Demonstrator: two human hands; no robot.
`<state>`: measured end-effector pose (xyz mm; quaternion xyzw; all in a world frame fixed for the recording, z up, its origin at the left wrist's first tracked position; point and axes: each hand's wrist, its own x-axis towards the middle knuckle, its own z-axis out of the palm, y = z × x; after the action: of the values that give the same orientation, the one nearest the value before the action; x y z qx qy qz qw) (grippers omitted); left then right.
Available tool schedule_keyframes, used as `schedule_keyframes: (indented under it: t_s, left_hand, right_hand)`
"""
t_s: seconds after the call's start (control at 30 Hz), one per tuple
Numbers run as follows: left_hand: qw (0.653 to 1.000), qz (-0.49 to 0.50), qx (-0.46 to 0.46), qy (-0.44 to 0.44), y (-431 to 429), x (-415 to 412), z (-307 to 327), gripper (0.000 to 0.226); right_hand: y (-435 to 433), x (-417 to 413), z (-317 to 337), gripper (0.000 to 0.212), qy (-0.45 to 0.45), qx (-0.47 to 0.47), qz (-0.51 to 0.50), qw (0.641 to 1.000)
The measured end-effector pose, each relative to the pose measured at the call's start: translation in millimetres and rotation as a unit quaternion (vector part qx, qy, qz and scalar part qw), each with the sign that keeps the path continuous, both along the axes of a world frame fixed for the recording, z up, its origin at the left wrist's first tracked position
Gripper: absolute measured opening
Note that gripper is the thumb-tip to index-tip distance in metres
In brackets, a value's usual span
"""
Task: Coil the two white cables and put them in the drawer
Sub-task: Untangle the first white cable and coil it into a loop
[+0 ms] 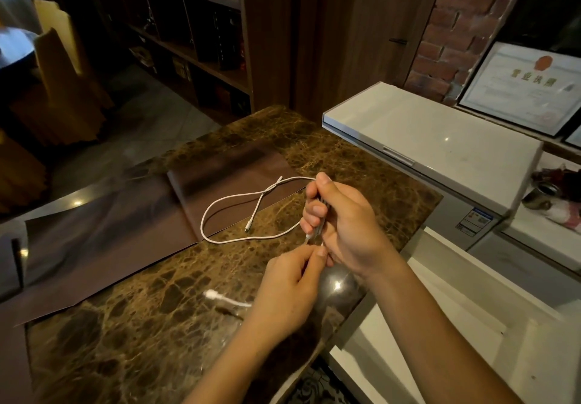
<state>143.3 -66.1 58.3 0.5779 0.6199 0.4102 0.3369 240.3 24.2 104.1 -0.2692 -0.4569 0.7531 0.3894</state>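
One white cable [220, 202] lies in a loose loop on the marble counter [141, 325], partly over a brown mat. One plug end rests near the loop's middle. My right hand [342, 230] is closed around several folded strands of this cable, held upright above the counter. My left hand [292, 290] pinches the cable just below the right hand's fingers. A second white cable [226, 299] shows only as a short piece with a plug end on the counter, left of my left wrist; the rest is hidden under my hand. No drawer is identifiable.
Brown mats [103, 230] cover the counter's left and far part. A white chest freezer [434, 133] stands to the right, white surfaces below it. Dark shelving [195, 41] and a brick wall with a framed certificate [522, 85] lie behind.
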Motion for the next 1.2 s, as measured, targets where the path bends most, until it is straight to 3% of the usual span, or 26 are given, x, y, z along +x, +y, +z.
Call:
schedule_keyframes:
  t_s: [0.13, 0.3, 0.47, 0.6, 0.73, 0.9, 1.2]
  left_hand:
    - [0.995, -0.038, -0.001, 0.096, -10.1, -6.6, 10.5, 0.028]
    - [0.976, -0.045, 0.021, 0.211, -10.6, -24.5, 27.0, 0.039]
    - [0.958, -0.045, 0.058, 0.276, 1.4, -46.1, 50.3, 0.038]
    - [0.945, -0.077, 0.061, 0.311, -2.1, -46.8, 48.8, 0.047]
    - [0.94, -0.084, 0.023, 0.33, -12.8, -41.9, 35.5, 0.052]
    - [0.927, -0.086, -0.007, 0.365, -18.7, -30.4, 25.4, 0.054]
    - [0.912, -0.078, -0.036, 0.401, -23.5, -27.8, 17.0, 0.048]
  right_hand:
    - [5.2, 3.0, -8.7, 0.036, -0.045, 0.03, 0.006, 0.999]
    - [4.7, 5.1, -31.5, 0.037, -0.157, 0.1, 0.007, 0.983]
    - [-4.5, 6.7, -47.1, 0.04, -0.161, 0.066, 0.049, 0.984]
    - [-1.8, 3.9, -39.9, 0.036, -0.064, -0.021, 0.0, 0.998]
    - [16.0, 13.0, -28.2, 0.036, 0.069, -0.146, -0.056, 0.985]
    - [16.9, 8.8, -35.5, 0.034, 0.044, -0.156, -0.053, 0.985]
    - [28.4, 9.2, -44.4, 0.035, 0.1, -0.26, -0.042, 0.96]
